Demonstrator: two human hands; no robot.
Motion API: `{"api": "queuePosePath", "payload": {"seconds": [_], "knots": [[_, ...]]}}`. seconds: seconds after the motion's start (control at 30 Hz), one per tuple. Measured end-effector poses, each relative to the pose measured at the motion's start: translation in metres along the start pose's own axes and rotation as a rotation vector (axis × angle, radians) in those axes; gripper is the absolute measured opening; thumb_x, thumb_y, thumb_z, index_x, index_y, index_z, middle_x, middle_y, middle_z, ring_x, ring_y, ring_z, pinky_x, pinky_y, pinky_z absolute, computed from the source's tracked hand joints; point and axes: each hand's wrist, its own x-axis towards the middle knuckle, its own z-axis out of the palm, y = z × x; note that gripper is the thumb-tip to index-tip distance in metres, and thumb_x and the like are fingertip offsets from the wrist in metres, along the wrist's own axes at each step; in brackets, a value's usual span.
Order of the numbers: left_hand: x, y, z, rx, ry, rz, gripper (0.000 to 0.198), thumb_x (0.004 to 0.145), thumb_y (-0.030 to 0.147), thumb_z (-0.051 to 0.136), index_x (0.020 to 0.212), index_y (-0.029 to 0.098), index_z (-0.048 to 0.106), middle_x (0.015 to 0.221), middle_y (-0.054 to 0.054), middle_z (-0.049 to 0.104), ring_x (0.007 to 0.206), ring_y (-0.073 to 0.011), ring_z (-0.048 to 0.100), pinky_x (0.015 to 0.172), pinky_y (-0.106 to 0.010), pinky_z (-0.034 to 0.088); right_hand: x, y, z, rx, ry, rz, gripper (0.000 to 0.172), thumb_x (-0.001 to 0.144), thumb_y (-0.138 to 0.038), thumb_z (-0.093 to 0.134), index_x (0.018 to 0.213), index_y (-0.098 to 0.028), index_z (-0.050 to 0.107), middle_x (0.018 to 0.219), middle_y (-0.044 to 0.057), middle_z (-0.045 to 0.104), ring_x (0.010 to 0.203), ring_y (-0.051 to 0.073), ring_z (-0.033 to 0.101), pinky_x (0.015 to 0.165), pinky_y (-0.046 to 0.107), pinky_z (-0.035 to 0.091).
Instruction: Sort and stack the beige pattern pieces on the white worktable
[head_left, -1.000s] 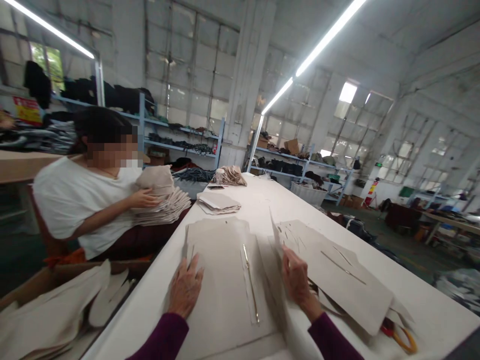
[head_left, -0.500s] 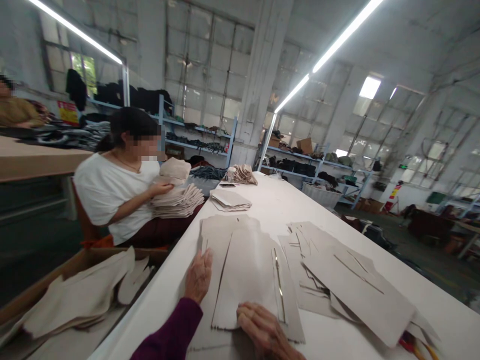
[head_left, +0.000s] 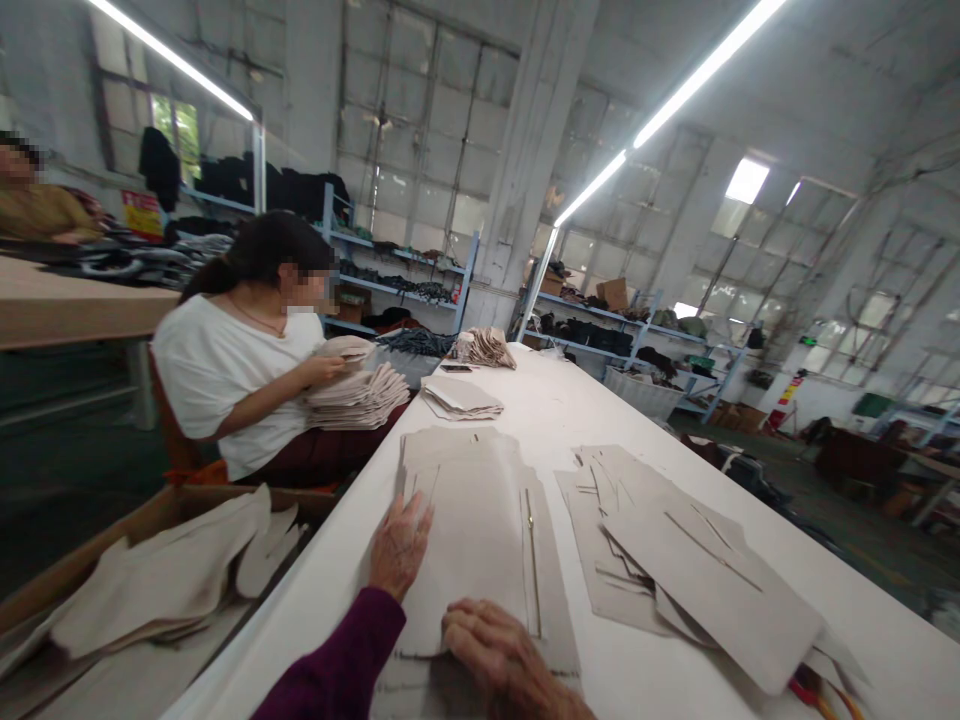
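Observation:
A stack of beige cut fabric pieces [head_left: 469,520] lies in front of me on the white table [head_left: 540,400]. My left hand [head_left: 399,545] rests flat on the stack's left edge, fingers stretched out. My right hand [head_left: 499,655] presses down on the near edge of the top piece, fingers curled flat against it. A thin slit with a metal strip [head_left: 530,560] runs along the top piece. To the right lies a second, fanned pile of the same pieces [head_left: 675,555].
A person in a white shirt [head_left: 225,380] sits at the left holding a pile of pieces [head_left: 356,395]. A cardboard box [head_left: 142,580] with fabric stands at lower left. More small stacks [head_left: 459,398] lie further up the table. Red and yellow scissor handles [head_left: 814,695] peek out at lower right.
My right hand carried a piece from the right pile over onto the left stack and now presses its near edge. The camera turned a little to the left.

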Motion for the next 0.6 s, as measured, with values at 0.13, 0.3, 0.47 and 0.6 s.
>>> {"api": "queuePosePath", "payload": {"seconds": [0.13, 0.3, 0.47, 0.6], "knots": [[-0.001, 0.004, -0.003, 0.054, -0.041, -0.046, 0.052, 0.086, 0.039, 0.030, 0.127, 0.009, 0.042, 0.133, -0.020, 0.040, 0.127, -0.0262, 0.035, 0.106, -0.038, 0.030, 0.001, 0.002, -0.003, 0.138, -0.053, -0.008, 0.021, 0.093, -0.012, 0.031, 0.092, -0.016, 0.052, 0.091, 0.007, 0.060, 0.093, 0.015, 0.054, 0.081, 0.028, 0.048], [0.000, 0.009, -0.005, 0.048, -0.038, -0.078, 0.051, 0.086, 0.034, 0.031, 0.127, 0.006, 0.041, 0.132, -0.021, 0.042, 0.125, -0.0254, 0.037, 0.105, -0.038, 0.031, -0.006, 0.001, 0.004, 0.203, -0.021, -0.093, 0.026, 0.096, -0.019, 0.025, 0.091, -0.016, 0.050, 0.094, 0.008, 0.060, 0.095, 0.017, 0.053, 0.082, 0.030, 0.048], [0.000, 0.008, -0.005, 0.061, -0.023, -0.032, 0.050, 0.085, 0.032, 0.032, 0.125, 0.003, 0.041, 0.130, -0.022, 0.044, 0.123, -0.0247, 0.040, 0.105, -0.038, 0.033, 0.005, 0.000, 0.001, 0.144, -0.085, -0.114, 0.020, 0.095, -0.017, 0.032, 0.089, -0.016, 0.051, 0.093, 0.008, 0.060, 0.094, 0.016, 0.054, 0.084, 0.029, 0.047], [-0.002, 0.002, -0.003, 0.054, -0.041, -0.007, 0.049, 0.085, 0.028, 0.028, 0.127, 0.004, 0.039, 0.130, -0.019, 0.044, 0.125, -0.0236, 0.038, 0.105, -0.039, 0.032, 0.005, -0.002, -0.014, 0.137, -0.129, -0.054, 0.015, 0.091, -0.012, 0.038, 0.092, -0.016, 0.052, 0.094, 0.005, 0.060, 0.096, 0.013, 0.053, 0.088, 0.025, 0.044]]}}
